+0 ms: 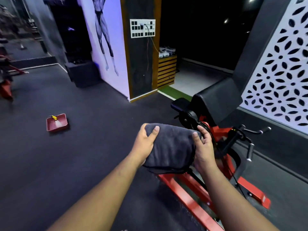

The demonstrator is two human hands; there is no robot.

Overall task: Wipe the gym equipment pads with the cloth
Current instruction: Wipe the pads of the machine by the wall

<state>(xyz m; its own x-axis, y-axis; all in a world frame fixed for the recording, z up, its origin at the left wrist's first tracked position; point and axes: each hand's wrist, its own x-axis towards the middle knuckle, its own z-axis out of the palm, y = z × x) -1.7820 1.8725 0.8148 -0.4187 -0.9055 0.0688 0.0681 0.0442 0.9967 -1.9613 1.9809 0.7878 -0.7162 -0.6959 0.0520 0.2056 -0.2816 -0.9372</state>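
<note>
**Cloth held between both hands over the red machine**

Hands first: I see my left hand gripping the left edge of the folded dark grey cloth, thumb curled over the top and the fingers tucked under it. My right hand clamps the opposite edge, thumb pressed on the cloth's top corner and fingers wrapped behind. The cloth lies stretched between the two, folded into a thick pad, its lower edge sagging a little toward my wrists.

Just beyond my right hand, close behind the fingers, sits the black wheel and cable of the machine, and past that the big black pad rises, tilted. A smaller pad juts out beyond the cloth, ahead of both hands. The cloth touches neither pad. Below my right forearm the red frame runs along the floor, and to the right of that hand a pair of black handles stick out.

Well off to the left of my left hand, a red tray rests on the dark floor with a small yellow thing in it. Farther ahead stands a white switch panel on a dark column, and far right of my hands a white cut-out screen.
</note>
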